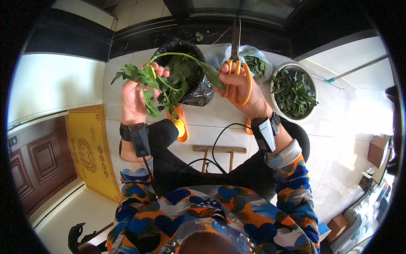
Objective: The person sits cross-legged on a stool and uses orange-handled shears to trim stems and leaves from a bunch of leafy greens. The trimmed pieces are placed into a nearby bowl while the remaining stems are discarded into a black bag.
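My left hand (136,96) holds a stem of leafy greens (139,76), its leaves hanging over the palm and fingers. From it a long pale-green stalk arches right to a leaf (211,76), whose tip my right hand (242,85) pinches between thumb and finger. The same right hand grips scissors with orange handles (243,100), blades pointing away from me and nearly together. Below the arched stalk stands a bin lined with a black plastic bag (198,95), with greens (180,68) inside.
Behind my right hand lies a clear plastic bag (265,55) of greens. Farther right, a white bucket (312,112) holds dark leaves (293,92). A mop pole (358,68) leans nearby. A wooden stool (219,149) shows between my legs, and a yellow mat (88,152) lies left.
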### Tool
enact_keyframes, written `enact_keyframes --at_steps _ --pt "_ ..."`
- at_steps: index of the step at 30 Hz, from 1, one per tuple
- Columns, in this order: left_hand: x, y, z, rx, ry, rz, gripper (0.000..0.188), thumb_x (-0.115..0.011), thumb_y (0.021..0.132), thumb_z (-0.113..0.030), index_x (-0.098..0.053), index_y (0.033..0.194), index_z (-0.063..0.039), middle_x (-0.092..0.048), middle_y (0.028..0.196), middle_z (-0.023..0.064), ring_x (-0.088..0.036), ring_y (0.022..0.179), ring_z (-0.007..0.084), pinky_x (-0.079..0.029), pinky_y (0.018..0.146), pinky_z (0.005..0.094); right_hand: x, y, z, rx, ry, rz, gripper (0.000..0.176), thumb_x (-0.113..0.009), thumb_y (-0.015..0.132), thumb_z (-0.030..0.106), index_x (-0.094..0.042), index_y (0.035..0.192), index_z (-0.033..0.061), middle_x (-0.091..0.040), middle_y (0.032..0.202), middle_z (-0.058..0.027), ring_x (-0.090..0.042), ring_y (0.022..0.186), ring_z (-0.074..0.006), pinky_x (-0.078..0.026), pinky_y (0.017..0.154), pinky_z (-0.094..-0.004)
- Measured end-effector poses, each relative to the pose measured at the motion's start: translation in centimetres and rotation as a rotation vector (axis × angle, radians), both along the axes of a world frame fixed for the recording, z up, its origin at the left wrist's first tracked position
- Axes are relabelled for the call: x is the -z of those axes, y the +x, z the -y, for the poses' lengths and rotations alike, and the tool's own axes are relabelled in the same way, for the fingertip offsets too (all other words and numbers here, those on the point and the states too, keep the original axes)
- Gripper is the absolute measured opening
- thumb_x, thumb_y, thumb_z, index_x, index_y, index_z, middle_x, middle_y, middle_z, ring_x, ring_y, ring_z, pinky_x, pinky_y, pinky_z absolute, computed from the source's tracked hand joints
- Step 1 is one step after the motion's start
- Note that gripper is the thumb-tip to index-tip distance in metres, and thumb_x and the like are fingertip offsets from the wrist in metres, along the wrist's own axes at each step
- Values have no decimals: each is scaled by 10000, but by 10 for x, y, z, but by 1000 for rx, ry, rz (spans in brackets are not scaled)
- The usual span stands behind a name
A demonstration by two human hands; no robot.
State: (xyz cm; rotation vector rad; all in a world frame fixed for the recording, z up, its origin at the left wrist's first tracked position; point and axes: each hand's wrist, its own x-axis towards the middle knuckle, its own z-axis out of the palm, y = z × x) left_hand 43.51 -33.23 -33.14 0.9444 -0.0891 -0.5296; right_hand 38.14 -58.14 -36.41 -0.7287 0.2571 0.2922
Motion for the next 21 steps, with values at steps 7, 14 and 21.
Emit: enact_keyframes --at_steps 7,14,21 --pt "-1 2 -9 -11 111 -101 407 -415 918 -318 -473 1145 15 -548 1003 90 -524 1032 227 -478 789 356 8 0 9 5 4 -3 159 -601 765 28 -507 863 112 -515 796 9 -537 724 -131 -481 654 -306" --pt "10 9 -11 -42 -23 -209 396 -381 937 -277 -451 1226 -16 -584 978 116 -555 1022 248 -501 810 411 9 2 15 149 49 -73 221 -616 752 -35 -503 872 111 -529 849 7 -553 784 -151 -488 651 -331" --pt "25 18 -14 -133 -299 -300 351 -427 938 -257 -475 1213 -44 -572 1016 132 -549 1015 277 -456 884 490 7 1 12 181 -24 -68 164 -612 782 14 -496 876 82 -616 911 -101 -610 822 -199 -487 657 -301"
